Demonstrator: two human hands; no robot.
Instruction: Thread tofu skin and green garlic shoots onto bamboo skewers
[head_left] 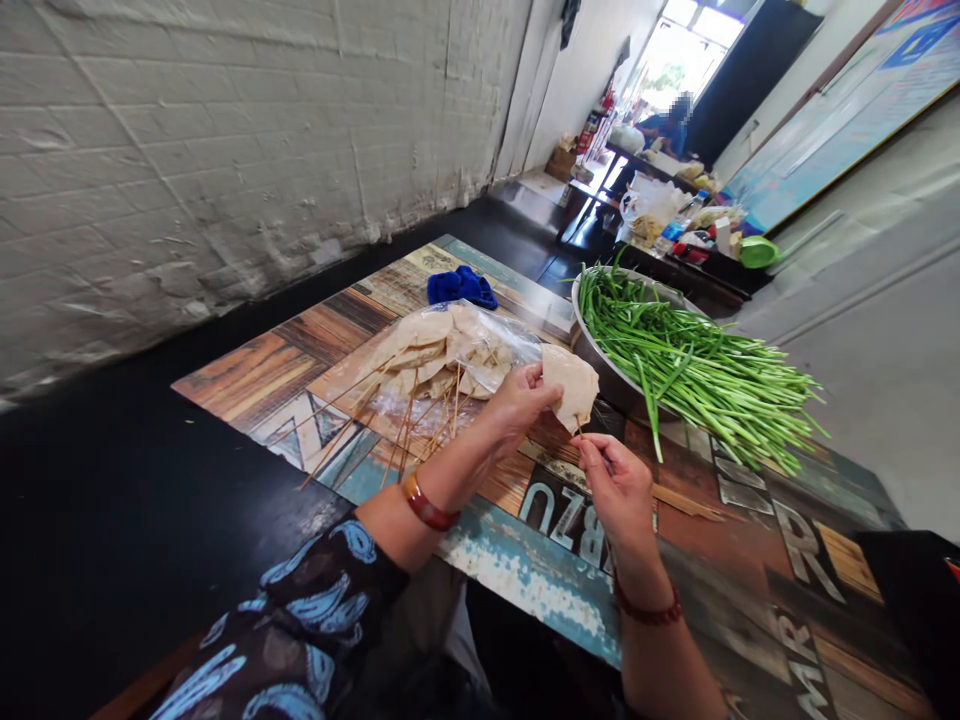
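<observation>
Left hand (525, 402) pinches a pale sheet (573, 384) above the counter (251, 365); right hand (616, 482) pinches its stick (579, 427). Sheets in the adjacent pile (424, 345), sticks protruding, appear done; this one seems nearly so. Remaining count not visible.

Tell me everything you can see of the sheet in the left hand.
The sheet is pale beige, thin, soft-looking, with rounded corners. The left hand pinches its left edge, holding it above the table. A stick, gripped by the right hand, meets its lower edge; how far in is unclear.
</observation>
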